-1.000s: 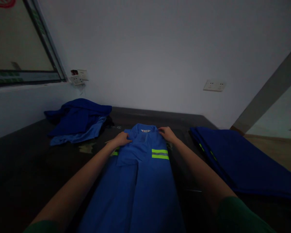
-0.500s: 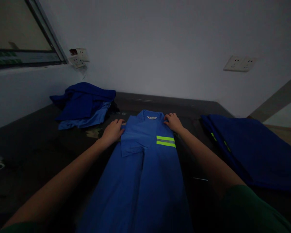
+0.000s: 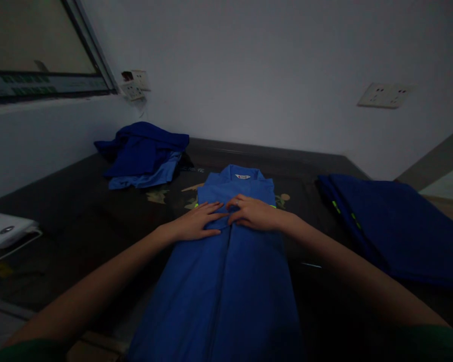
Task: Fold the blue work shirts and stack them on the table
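A blue work jacket (image 3: pixel 254 266) lies lengthwise before me, its collar with a white label at the far end. Its sides are folded inward, and bits of yellow-green reflective stripe peek out beside my hands. My left hand (image 3: pixel 200 221) rests flat on the upper part with fingers spread. On the other side of the front line, my right hand (image 3: pixel 254 212), a ring on one finger, touches the cloth with its fingers bent and apart. The fingertips of both hands nearly meet over the middle.
The dark table (image 3: pixel 86 236) backs onto a wall. A crumpled pile of blue clothes (image 3: pixel 139 156) lies at the far left, a folded dark blue garment (image 3: pixel 403 226) at the right. A white device with a cord (image 3: pixel 7 229) sits at the left edge. Wall sockets (image 3: pixel 385 95) are behind.
Both hands have moved from the shoulder edges inward and nearer to me, onto the jacket's middle. The right side is now folded in, covering the reflective stripe. The view has shifted slightly left.
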Available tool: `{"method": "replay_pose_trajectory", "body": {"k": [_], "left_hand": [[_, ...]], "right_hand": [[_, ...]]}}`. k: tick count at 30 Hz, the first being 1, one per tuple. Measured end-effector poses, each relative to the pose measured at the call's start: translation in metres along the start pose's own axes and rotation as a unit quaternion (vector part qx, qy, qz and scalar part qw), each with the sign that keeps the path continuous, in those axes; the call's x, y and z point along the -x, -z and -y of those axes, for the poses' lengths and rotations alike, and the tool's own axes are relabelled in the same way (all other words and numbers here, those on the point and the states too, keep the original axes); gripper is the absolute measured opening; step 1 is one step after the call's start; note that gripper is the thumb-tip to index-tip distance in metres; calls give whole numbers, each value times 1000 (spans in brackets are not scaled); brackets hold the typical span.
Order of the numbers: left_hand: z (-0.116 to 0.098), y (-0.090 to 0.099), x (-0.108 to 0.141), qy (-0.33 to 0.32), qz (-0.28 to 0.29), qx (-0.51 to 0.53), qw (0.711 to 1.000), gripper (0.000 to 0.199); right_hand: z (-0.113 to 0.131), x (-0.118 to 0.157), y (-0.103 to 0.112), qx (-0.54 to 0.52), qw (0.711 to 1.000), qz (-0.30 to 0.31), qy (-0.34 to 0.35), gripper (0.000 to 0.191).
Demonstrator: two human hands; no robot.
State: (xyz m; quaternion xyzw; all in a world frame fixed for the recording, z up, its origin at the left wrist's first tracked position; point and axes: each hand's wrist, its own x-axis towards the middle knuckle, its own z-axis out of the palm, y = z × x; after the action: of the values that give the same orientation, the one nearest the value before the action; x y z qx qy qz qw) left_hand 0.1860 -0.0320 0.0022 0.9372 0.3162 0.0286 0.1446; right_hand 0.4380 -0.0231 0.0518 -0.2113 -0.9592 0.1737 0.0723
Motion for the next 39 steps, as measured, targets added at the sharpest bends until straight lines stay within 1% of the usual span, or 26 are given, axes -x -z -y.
{"method": "replay_pose_trajectory", "body": {"k": [1, 3, 6, 8, 13, 17, 20, 24, 26, 29, 32, 35, 37, 39], "left_hand": [[-1, 1, 1, -1, -3, -8, 1000, 55], [-5, 4, 5, -4, -15, -22, 1000, 54], [-15, 5, 13, -18, -31, -18, 999, 52], [-22, 3, 17, -17, -39, 7, 999, 49], [-31, -9, 22, 17, -82, 103, 991, 50], [-35, -14, 22, 2, -95, 118, 989, 44], [-39, -13, 21, -22, -95, 85, 992, 38], [-44, -10, 20, -25, -94, 34, 995, 35], [-44, -10, 19, -30, -82, 22, 996, 34], [-46, -12, 19, -33, -77, 31, 996, 30], [-50, -12, 19, 2, -87, 73, 993, 28], [-47, -6, 17, 46, -103, 125, 986, 26], [-33, 1, 12, 82, -146, 144, 975, 26], [-8, 9, 1, 147, -204, 149, 956, 28]], "right_hand": [[1, -1, 4, 12, 1000, 15, -5, 23], [-1, -2, 12, 2, 999, 37, -14, 21], [-9, -2, 21, -70, 996, 59, -21, 19], [-13, -3, 22, -127, 989, 68, -34, 18], [-18, -6, 12, -239, 967, 57, -71, 16], [-18, -5, -3, -268, 959, 12, -90, 16], [-16, -2, -16, -262, 959, -36, -100, 13], [-12, -1, -36, -229, 961, -99, -116, 12], [-11, -2, -47, -188, 968, -110, -127, 15], [-10, -4, -61, -80, 981, -113, -139, 20], [-6, -5, -71, 15, 983, -106, -152, 24], [0, -5, -75, 50, 978, -122, -164, 25], [-1, -2, -72, 44, 971, -160, -174, 25], [-11, 5, -62, 18, 954, -218, -204, 25]]}}
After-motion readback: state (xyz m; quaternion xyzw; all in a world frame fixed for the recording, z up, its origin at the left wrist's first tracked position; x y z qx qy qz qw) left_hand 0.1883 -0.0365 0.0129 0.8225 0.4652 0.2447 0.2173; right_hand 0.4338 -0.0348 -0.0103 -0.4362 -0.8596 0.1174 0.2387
